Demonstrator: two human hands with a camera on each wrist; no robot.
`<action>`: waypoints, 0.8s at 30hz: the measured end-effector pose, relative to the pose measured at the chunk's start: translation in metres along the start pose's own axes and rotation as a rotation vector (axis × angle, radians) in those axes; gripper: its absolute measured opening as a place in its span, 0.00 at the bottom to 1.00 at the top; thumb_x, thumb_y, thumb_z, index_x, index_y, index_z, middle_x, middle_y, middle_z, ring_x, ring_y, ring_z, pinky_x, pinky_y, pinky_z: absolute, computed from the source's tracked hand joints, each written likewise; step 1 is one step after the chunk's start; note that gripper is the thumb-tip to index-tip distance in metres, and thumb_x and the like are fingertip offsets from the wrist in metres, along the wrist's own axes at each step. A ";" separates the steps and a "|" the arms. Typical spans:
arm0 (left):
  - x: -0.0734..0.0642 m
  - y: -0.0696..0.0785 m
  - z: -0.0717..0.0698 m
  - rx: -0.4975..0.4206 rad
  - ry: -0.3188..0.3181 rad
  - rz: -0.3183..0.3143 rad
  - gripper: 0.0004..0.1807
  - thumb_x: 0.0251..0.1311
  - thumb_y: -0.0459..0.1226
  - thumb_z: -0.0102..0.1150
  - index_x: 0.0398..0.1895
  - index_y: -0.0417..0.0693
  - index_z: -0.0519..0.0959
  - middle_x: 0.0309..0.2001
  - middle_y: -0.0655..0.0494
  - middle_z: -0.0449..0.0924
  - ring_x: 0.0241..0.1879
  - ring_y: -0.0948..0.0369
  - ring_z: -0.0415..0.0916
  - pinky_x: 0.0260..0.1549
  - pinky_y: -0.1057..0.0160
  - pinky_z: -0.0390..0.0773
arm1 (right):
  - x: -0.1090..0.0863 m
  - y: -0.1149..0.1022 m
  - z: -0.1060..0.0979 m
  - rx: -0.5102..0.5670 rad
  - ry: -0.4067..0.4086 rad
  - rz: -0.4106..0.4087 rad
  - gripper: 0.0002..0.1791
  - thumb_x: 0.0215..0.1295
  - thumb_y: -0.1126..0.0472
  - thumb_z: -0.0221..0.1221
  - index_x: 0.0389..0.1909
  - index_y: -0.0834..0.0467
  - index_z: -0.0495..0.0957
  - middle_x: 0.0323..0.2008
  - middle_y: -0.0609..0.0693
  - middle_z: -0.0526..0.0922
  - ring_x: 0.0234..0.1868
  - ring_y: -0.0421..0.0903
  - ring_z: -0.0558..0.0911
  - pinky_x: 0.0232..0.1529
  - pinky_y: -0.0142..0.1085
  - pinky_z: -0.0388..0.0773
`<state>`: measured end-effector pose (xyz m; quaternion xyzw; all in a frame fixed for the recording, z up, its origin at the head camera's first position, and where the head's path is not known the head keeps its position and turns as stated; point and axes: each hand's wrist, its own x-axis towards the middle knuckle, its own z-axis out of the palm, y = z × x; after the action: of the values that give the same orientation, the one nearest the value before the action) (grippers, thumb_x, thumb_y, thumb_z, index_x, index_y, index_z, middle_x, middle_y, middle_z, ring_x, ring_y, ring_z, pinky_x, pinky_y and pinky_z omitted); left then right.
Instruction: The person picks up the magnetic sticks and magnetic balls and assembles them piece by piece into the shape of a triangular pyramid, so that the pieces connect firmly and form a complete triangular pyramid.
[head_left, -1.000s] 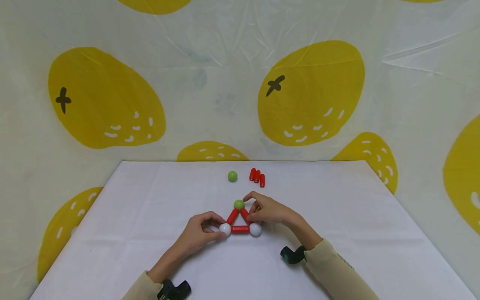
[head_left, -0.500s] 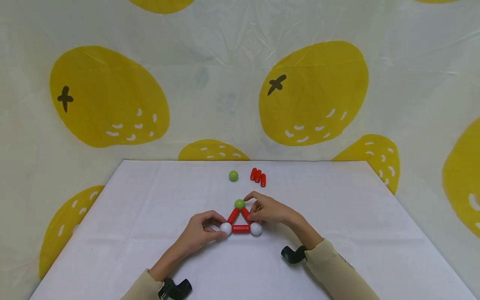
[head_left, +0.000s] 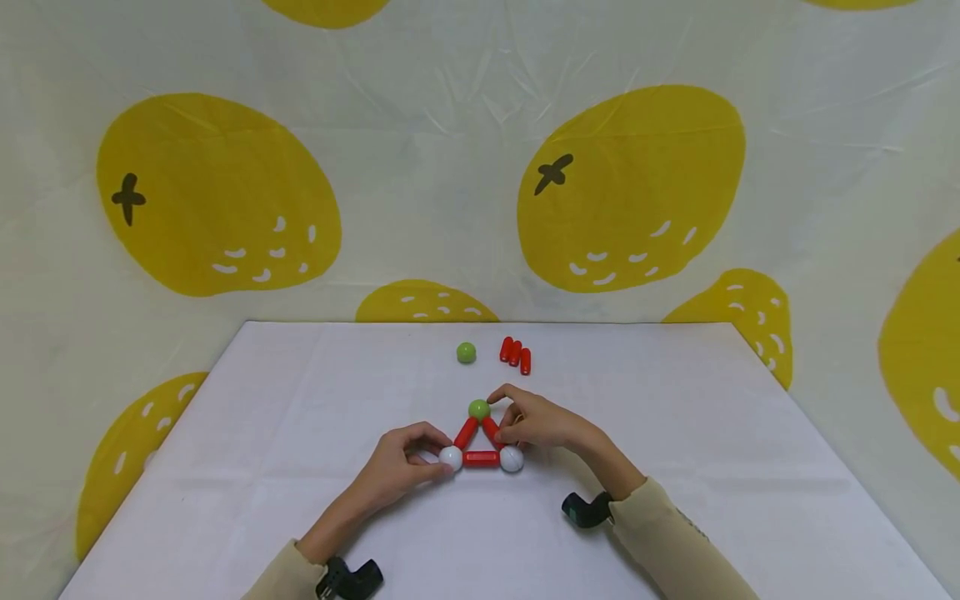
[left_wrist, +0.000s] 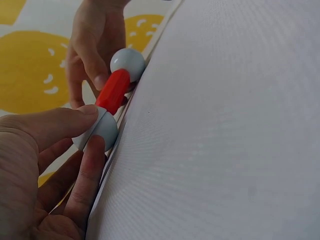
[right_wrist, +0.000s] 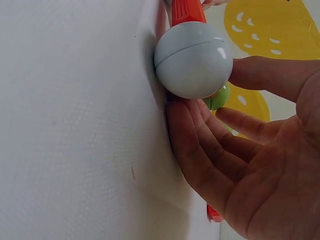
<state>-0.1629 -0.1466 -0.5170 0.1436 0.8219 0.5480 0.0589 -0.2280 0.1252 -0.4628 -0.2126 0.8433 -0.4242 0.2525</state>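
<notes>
A flat triangle of balls and red rods lies on the white table in the head view. Its corners are a left white ball (head_left: pixel 450 458), a right white ball (head_left: pixel 512 458) and a green ball (head_left: pixel 479 409) at the far tip. A bottom rod (head_left: pixel 481 459), a left rod (head_left: pixel 465 432) and a right rod (head_left: pixel 490 427) join them. My left hand (head_left: pixel 401 467) pinches the left white ball between thumb and fingers. My right hand (head_left: pixel 543 419) holds the right rod, its thumb on the rod and its index finger reaching to the green ball; its other fingertips are partly hidden.
Behind the triangle, a loose green ball (head_left: pixel 467 352) sits on the white tabletop (head_left: pixel 337 375). To its right lie three loose red rods (head_left: pixel 515 353), close together. A curtain with yellow fruit prints (head_left: pixel 630 192) hangs behind the table's far edge.
</notes>
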 end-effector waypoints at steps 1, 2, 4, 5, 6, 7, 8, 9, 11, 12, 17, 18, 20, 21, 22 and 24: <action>0.000 0.000 0.000 0.003 0.001 0.001 0.17 0.55 0.41 0.78 0.48 0.54 0.85 0.46 0.53 0.86 0.45 0.58 0.81 0.37 0.70 0.83 | 0.000 0.000 0.000 0.000 -0.001 0.000 0.29 0.66 0.64 0.64 0.67 0.58 0.68 0.35 0.50 0.84 0.34 0.45 0.80 0.40 0.37 0.81; 0.000 0.000 0.000 0.006 0.001 0.002 0.17 0.55 0.41 0.78 0.48 0.54 0.85 0.46 0.54 0.86 0.45 0.58 0.82 0.37 0.70 0.83 | 0.000 0.000 0.000 0.001 -0.001 0.001 0.29 0.66 0.64 0.64 0.67 0.58 0.68 0.36 0.50 0.84 0.34 0.45 0.80 0.40 0.37 0.82; 0.000 -0.001 0.000 0.008 0.000 0.002 0.17 0.55 0.41 0.78 0.48 0.54 0.85 0.46 0.54 0.86 0.45 0.58 0.82 0.37 0.70 0.83 | 0.000 0.000 0.000 0.004 -0.002 0.002 0.29 0.67 0.62 0.64 0.67 0.57 0.68 0.36 0.51 0.85 0.34 0.45 0.81 0.40 0.38 0.82; 0.000 -0.001 -0.001 0.007 0.000 0.001 0.17 0.54 0.41 0.78 0.48 0.54 0.85 0.46 0.53 0.87 0.44 0.58 0.82 0.36 0.69 0.83 | 0.000 -0.001 0.000 0.005 -0.001 0.005 0.29 0.67 0.62 0.64 0.67 0.57 0.68 0.36 0.51 0.85 0.34 0.46 0.81 0.41 0.38 0.82; 0.000 -0.001 -0.001 0.010 -0.001 0.001 0.17 0.55 0.41 0.78 0.48 0.54 0.85 0.46 0.53 0.87 0.44 0.58 0.82 0.36 0.69 0.83 | 0.000 -0.001 0.000 0.007 0.000 0.006 0.29 0.67 0.61 0.65 0.67 0.57 0.68 0.37 0.52 0.85 0.35 0.46 0.81 0.41 0.38 0.82; 0.000 -0.001 -0.001 0.012 -0.001 0.001 0.17 0.55 0.41 0.77 0.48 0.54 0.85 0.46 0.53 0.87 0.44 0.59 0.82 0.36 0.69 0.83 | 0.000 -0.001 -0.001 0.009 0.002 0.007 0.29 0.67 0.60 0.65 0.67 0.57 0.68 0.38 0.52 0.85 0.35 0.46 0.82 0.42 0.39 0.83; 0.000 -0.001 -0.001 0.012 -0.002 -0.001 0.17 0.55 0.41 0.77 0.48 0.54 0.85 0.46 0.54 0.86 0.44 0.59 0.81 0.36 0.70 0.83 | -0.001 -0.001 -0.001 0.012 0.007 0.008 0.30 0.68 0.59 0.65 0.68 0.58 0.68 0.38 0.52 0.85 0.35 0.47 0.82 0.42 0.39 0.84; 0.000 -0.001 -0.001 0.010 -0.003 0.000 0.17 0.55 0.41 0.77 0.48 0.54 0.85 0.46 0.54 0.86 0.44 0.59 0.81 0.36 0.70 0.83 | -0.001 -0.002 -0.002 0.016 0.013 0.008 0.30 0.68 0.59 0.65 0.68 0.58 0.68 0.39 0.53 0.85 0.36 0.47 0.83 0.42 0.39 0.84; 0.000 -0.001 -0.001 0.010 0.000 0.000 0.17 0.55 0.41 0.77 0.48 0.54 0.85 0.46 0.54 0.87 0.44 0.59 0.81 0.36 0.70 0.82 | -0.001 -0.003 -0.004 0.021 0.026 0.004 0.30 0.68 0.58 0.65 0.68 0.59 0.67 0.41 0.54 0.85 0.37 0.47 0.84 0.43 0.41 0.86; 0.000 -0.001 -0.001 0.011 0.001 0.001 0.17 0.55 0.41 0.77 0.48 0.54 0.85 0.46 0.54 0.87 0.44 0.58 0.81 0.36 0.70 0.82 | -0.001 -0.003 -0.005 0.023 0.034 0.000 0.30 0.68 0.58 0.65 0.68 0.59 0.67 0.42 0.54 0.85 0.38 0.48 0.84 0.43 0.41 0.86; 0.000 -0.001 0.000 0.000 -0.001 -0.006 0.17 0.56 0.41 0.77 0.48 0.54 0.85 0.47 0.54 0.86 0.45 0.58 0.81 0.36 0.70 0.83 | -0.002 -0.006 -0.013 0.040 0.094 -0.010 0.30 0.69 0.59 0.64 0.68 0.61 0.67 0.46 0.56 0.84 0.39 0.49 0.86 0.42 0.41 0.87; 0.000 -0.001 0.000 0.001 -0.001 -0.008 0.17 0.56 0.42 0.77 0.48 0.55 0.85 0.47 0.54 0.86 0.45 0.58 0.81 0.36 0.70 0.83 | -0.002 -0.007 -0.015 0.046 0.108 -0.014 0.30 0.69 0.59 0.64 0.68 0.62 0.67 0.46 0.57 0.84 0.40 0.50 0.86 0.42 0.41 0.87; 0.000 -0.001 0.000 0.003 -0.002 -0.011 0.17 0.56 0.42 0.77 0.48 0.55 0.85 0.47 0.55 0.86 0.46 0.58 0.81 0.37 0.70 0.83 | -0.002 -0.007 -0.020 0.056 0.136 -0.024 0.29 0.69 0.60 0.63 0.67 0.63 0.68 0.46 0.58 0.83 0.41 0.52 0.86 0.41 0.41 0.87; 0.000 -0.001 0.000 0.004 -0.001 -0.012 0.17 0.56 0.42 0.77 0.48 0.55 0.85 0.47 0.55 0.86 0.46 0.58 0.81 0.37 0.70 0.82 | -0.002 -0.007 -0.022 0.061 0.149 -0.031 0.28 0.70 0.61 0.63 0.67 0.64 0.68 0.46 0.59 0.84 0.41 0.54 0.87 0.42 0.41 0.87; 0.000 -0.001 0.000 0.006 -0.001 -0.012 0.16 0.56 0.42 0.77 0.48 0.55 0.85 0.47 0.55 0.86 0.46 0.58 0.81 0.37 0.70 0.82 | -0.002 -0.007 -0.024 0.060 0.160 -0.038 0.27 0.70 0.61 0.62 0.67 0.64 0.68 0.46 0.59 0.84 0.42 0.55 0.87 0.42 0.42 0.88; 0.000 -0.001 0.000 0.006 0.000 -0.013 0.16 0.56 0.42 0.77 0.48 0.55 0.85 0.47 0.56 0.86 0.46 0.58 0.81 0.37 0.70 0.82 | -0.001 -0.006 -0.028 0.051 0.181 -0.048 0.26 0.71 0.61 0.62 0.66 0.65 0.68 0.46 0.60 0.84 0.43 0.57 0.87 0.42 0.43 0.88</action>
<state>-0.1628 -0.1467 -0.5176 0.1385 0.8246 0.5450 0.0620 -0.2433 0.1394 -0.4434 -0.1870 0.8461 -0.4690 0.1706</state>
